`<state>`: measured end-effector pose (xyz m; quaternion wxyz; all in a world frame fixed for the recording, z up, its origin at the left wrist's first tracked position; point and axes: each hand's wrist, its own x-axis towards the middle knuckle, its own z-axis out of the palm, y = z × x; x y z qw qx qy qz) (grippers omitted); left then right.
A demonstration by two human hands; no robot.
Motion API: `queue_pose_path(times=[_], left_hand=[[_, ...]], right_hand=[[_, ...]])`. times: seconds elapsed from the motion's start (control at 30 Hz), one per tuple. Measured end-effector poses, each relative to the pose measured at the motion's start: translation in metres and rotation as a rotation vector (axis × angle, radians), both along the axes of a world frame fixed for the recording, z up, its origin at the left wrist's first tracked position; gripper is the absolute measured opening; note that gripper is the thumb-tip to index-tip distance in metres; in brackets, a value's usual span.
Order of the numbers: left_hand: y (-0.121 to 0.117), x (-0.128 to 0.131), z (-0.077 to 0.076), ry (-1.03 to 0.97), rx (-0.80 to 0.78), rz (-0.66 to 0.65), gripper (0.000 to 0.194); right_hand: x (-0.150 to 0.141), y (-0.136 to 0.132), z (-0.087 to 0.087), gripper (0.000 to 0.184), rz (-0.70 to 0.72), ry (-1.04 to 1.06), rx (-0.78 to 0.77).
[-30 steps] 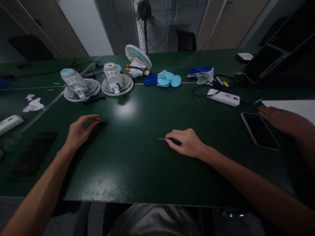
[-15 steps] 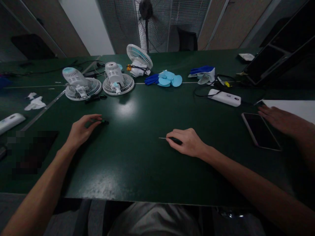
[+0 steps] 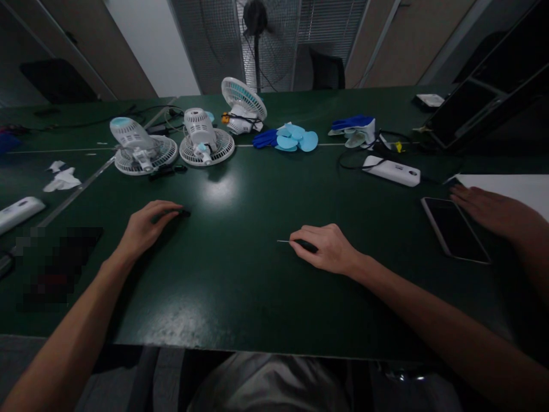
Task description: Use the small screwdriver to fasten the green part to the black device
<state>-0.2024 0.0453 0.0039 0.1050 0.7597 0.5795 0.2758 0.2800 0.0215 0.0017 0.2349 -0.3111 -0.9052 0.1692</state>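
My right hand point(image 3: 328, 247) rests on the dark green table point(image 3: 240, 286), fingers closed round a small screwdriver point(image 3: 295, 244) whose thin metal tip points left. My left hand point(image 3: 146, 224) lies on the table further left, fingers curled over a small black part point(image 3: 183, 213) that pokes out at the fingertips. Beyond my hands lie two white desk fans face down point(image 3: 139, 147) point(image 3: 205, 141) and a third fan point(image 3: 242, 106) tilted up behind them. Loose light-blue fan blades point(image 3: 295, 139) lie beside them.
Another person's hand point(image 3: 493, 210) rests flat at the right beside a dark phone point(image 3: 453, 229). A white power bank point(image 3: 391, 170) with a black cable, blue gloves point(image 3: 354, 127), crumpled paper point(image 3: 62, 178) and a white device point(image 3: 17, 207) sit around the table.
My left hand has lowered and closed over the small black part. My right hand stays put with the screwdriver.
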Motion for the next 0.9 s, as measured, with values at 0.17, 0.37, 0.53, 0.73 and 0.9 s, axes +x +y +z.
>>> queue_pose_path(times=[0.17, 0.37, 0.53, 0.73, 0.9], left_hand=[[0.004, -0.001, 0.001, -0.096, -0.075, 0.035, 0.039], [0.003, 0.0, 0.009, -0.291, -0.325, 0.217, 0.053], [0.006, -0.005, 0.006, -0.427, -0.377, 0.286, 0.052], [0.009, -0.008, 0.004, -0.507, -0.393, 0.316, 0.054], [-0.003, 0.003, 0.007, -0.39, -0.328, 0.391, 0.056]], right_hand=[[0.0, -0.001, 0.001, 0.025, 0.002, -0.001, -0.006], [0.0, 0.0, 0.0, 0.025, 0.002, 0.002, -0.003], [-0.001, 0.0, 0.0, 0.024, -0.013, -0.024, 0.015], [-0.003, -0.001, 0.001, 0.025, -0.013, -0.012, 0.014], [-0.002, 0.0, 0.0, 0.023, -0.012, -0.021, 0.013]])
